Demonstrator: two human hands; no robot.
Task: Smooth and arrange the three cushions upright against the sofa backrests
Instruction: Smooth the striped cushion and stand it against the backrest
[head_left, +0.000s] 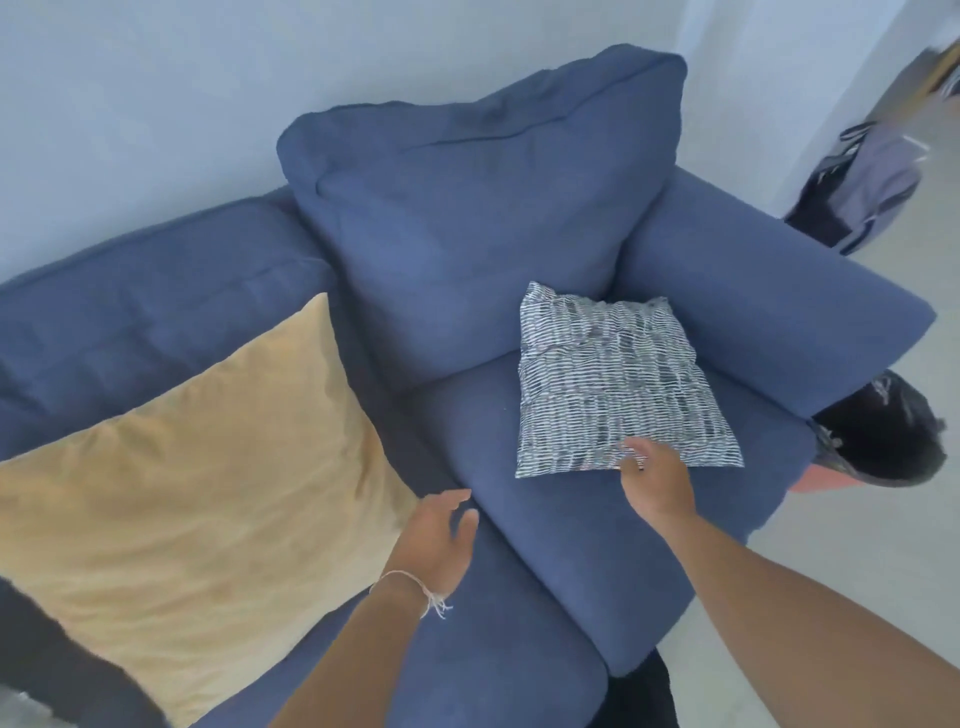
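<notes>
A small cushion with a black-and-white stripe pattern (613, 379) lies flat on the right seat of the blue sofa (571, 545), its far edge touching the big blue back cushion (467, 208). My right hand (655, 480) grips its near edge with the fingers curled under the fabric. A large yellow cushion (197, 478) leans on the left seat against the backrest. My left hand (434, 540) hovers beside the yellow cushion's right corner, fingers apart, holding nothing. A dark cushion corner (62, 660) shows at the bottom left, mostly hidden.
The sofa's right armrest (769, 296) runs beside the patterned cushion. A black bag (878, 431) sits on the floor past the armrest. A grey backpack (857, 192) stands by the wall at the far right. The pale wall is behind the sofa.
</notes>
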